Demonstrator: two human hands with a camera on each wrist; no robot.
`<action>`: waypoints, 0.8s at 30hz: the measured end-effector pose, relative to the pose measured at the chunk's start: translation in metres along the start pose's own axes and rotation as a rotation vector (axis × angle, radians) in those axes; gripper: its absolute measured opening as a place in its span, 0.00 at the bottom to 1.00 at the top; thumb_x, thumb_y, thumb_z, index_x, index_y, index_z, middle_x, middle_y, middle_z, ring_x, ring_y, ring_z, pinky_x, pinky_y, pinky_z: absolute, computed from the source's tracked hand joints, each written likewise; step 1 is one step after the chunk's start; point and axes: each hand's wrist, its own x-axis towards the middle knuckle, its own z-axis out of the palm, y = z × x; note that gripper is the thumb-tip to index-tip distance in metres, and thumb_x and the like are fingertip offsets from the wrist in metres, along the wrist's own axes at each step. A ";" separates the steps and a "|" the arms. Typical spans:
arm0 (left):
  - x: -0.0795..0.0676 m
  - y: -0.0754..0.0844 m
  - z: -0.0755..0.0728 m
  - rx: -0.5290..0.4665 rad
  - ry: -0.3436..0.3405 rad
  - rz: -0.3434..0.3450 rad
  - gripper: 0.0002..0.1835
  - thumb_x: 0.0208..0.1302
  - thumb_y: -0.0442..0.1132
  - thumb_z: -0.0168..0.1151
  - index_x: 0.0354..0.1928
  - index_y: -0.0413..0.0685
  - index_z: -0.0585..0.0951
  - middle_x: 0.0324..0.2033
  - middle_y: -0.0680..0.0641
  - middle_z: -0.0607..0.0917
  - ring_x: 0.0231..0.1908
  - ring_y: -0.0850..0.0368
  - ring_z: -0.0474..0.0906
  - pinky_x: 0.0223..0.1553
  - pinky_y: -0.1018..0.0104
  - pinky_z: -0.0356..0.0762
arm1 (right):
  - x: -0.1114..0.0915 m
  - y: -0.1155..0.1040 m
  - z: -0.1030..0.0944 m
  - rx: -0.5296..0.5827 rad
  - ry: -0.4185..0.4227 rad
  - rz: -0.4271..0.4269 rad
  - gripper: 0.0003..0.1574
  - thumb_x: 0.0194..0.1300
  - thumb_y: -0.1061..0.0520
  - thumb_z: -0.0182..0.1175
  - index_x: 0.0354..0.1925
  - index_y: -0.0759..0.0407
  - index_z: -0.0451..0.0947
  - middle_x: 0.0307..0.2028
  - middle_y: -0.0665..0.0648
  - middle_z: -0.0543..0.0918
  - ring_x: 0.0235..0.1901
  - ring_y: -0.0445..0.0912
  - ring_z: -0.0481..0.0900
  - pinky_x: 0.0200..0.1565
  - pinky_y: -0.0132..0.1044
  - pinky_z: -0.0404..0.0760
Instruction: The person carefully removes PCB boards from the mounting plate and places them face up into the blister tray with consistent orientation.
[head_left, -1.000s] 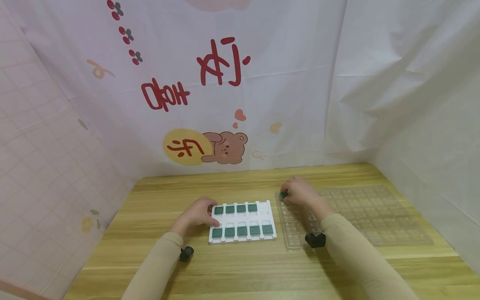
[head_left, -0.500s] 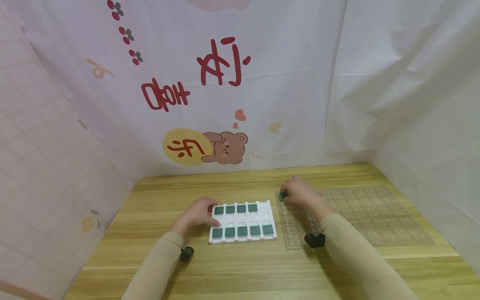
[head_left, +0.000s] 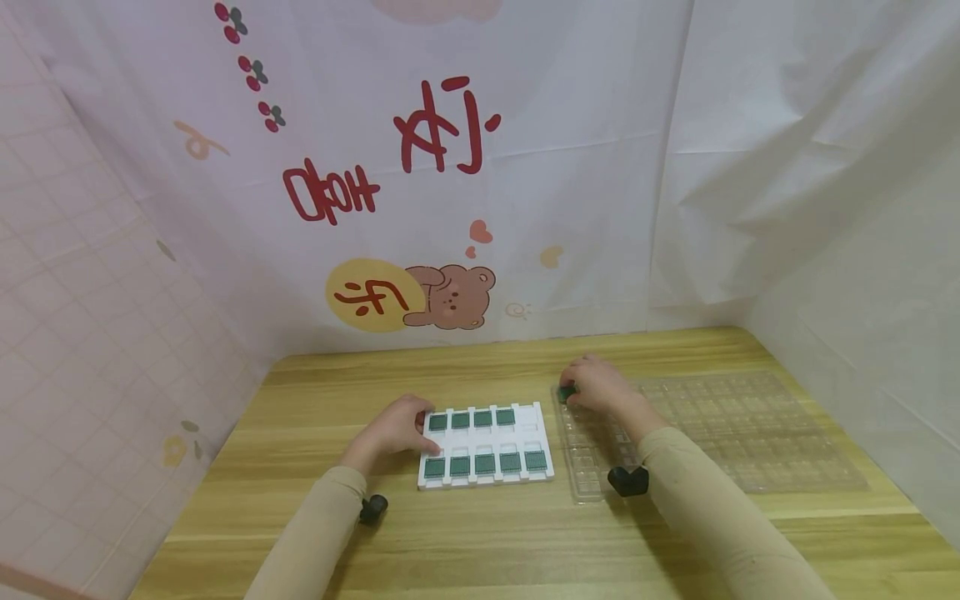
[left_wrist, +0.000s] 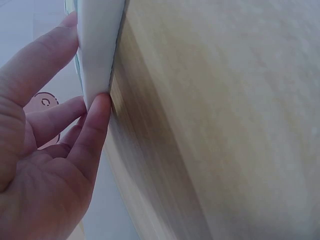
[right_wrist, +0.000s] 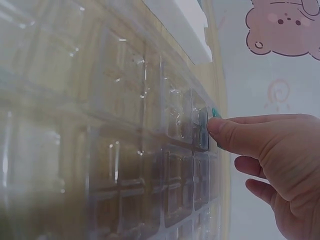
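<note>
A white tray (head_left: 487, 439) lies in the middle of the table, with several square green chips (head_left: 484, 463) in two rows. Its far right pocket shows bare white. At the tray's left end my left hand (head_left: 392, 430) grips the edge; in the left wrist view, thumb and fingers (left_wrist: 95, 120) hold the white side wall. My right hand (head_left: 597, 386) pinches a small green chip (head_left: 566, 392) at the far left pocket of a clear plastic tray (head_left: 735, 425). In the right wrist view only a thin green edge (right_wrist: 215, 113) shows by the thumb, the rest being hidden.
The clear tray's grid of pockets reaches to the right side of the wooden table (head_left: 465, 542), partly under my right forearm. Printed cloth (head_left: 570, 192) hangs behind the table and along both sides. A black wrist-worn device (head_left: 628, 481) sits low over the clear tray.
Almost nothing differs. Both hands keep their places, the left on the white tray and the right on the chip at the clear tray's corner; the head view shifts very slightly.
</note>
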 end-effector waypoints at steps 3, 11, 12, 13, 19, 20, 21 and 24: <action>0.000 0.000 0.000 -0.003 0.003 0.001 0.39 0.40 0.41 0.84 0.55 0.30 0.78 0.35 0.47 0.76 0.39 0.53 0.70 0.43 0.58 0.70 | 0.000 0.001 0.001 -0.008 -0.004 0.004 0.13 0.54 0.57 0.75 0.39 0.55 0.85 0.40 0.53 0.82 0.44 0.53 0.76 0.49 0.50 0.75; -0.002 0.002 -0.002 -0.003 0.000 0.016 0.40 0.41 0.41 0.84 0.56 0.29 0.78 0.35 0.47 0.77 0.38 0.53 0.70 0.43 0.58 0.70 | 0.001 -0.001 -0.002 -0.029 -0.014 -0.002 0.14 0.54 0.57 0.75 0.40 0.55 0.85 0.41 0.54 0.82 0.43 0.54 0.76 0.49 0.50 0.75; -0.002 0.003 -0.002 -0.004 -0.002 0.016 0.40 0.41 0.41 0.84 0.56 0.29 0.78 0.35 0.47 0.76 0.38 0.53 0.70 0.42 0.58 0.70 | 0.001 -0.001 -0.002 -0.030 -0.014 -0.004 0.14 0.54 0.57 0.75 0.40 0.55 0.85 0.41 0.54 0.83 0.43 0.54 0.76 0.49 0.50 0.75; -0.003 0.003 -0.002 -0.005 -0.001 0.013 0.40 0.41 0.41 0.84 0.56 0.29 0.78 0.35 0.47 0.76 0.38 0.53 0.70 0.42 0.58 0.70 | 0.001 -0.001 -0.002 -0.031 -0.014 -0.006 0.14 0.54 0.57 0.75 0.40 0.55 0.85 0.41 0.54 0.83 0.43 0.54 0.76 0.49 0.50 0.75; -0.003 0.005 -0.002 -0.005 -0.003 -0.006 0.40 0.40 0.41 0.84 0.56 0.29 0.78 0.36 0.47 0.77 0.39 0.53 0.70 0.43 0.58 0.70 | 0.001 0.000 -0.001 -0.025 -0.012 -0.017 0.15 0.54 0.57 0.75 0.41 0.56 0.85 0.40 0.53 0.83 0.43 0.53 0.76 0.49 0.49 0.75; -0.003 0.005 -0.002 -0.004 -0.004 -0.006 0.40 0.40 0.41 0.84 0.56 0.29 0.78 0.36 0.47 0.77 0.39 0.53 0.70 0.43 0.58 0.70 | 0.001 0.000 -0.001 -0.022 -0.013 -0.019 0.15 0.54 0.57 0.75 0.41 0.56 0.85 0.40 0.53 0.83 0.43 0.53 0.76 0.49 0.48 0.75; -0.003 0.005 -0.003 -0.007 -0.005 -0.004 0.40 0.40 0.41 0.84 0.56 0.30 0.78 0.35 0.47 0.77 0.38 0.53 0.70 0.42 0.58 0.70 | 0.000 0.000 -0.001 -0.019 -0.014 -0.016 0.16 0.54 0.56 0.75 0.42 0.57 0.85 0.40 0.53 0.83 0.43 0.52 0.76 0.49 0.48 0.75; -0.002 0.005 -0.002 -0.012 -0.010 0.007 0.38 0.40 0.40 0.84 0.54 0.30 0.78 0.33 0.47 0.76 0.36 0.54 0.70 0.40 0.59 0.70 | 0.000 -0.001 -0.001 -0.012 -0.017 -0.011 0.16 0.54 0.56 0.76 0.42 0.57 0.85 0.40 0.53 0.83 0.42 0.52 0.76 0.48 0.48 0.75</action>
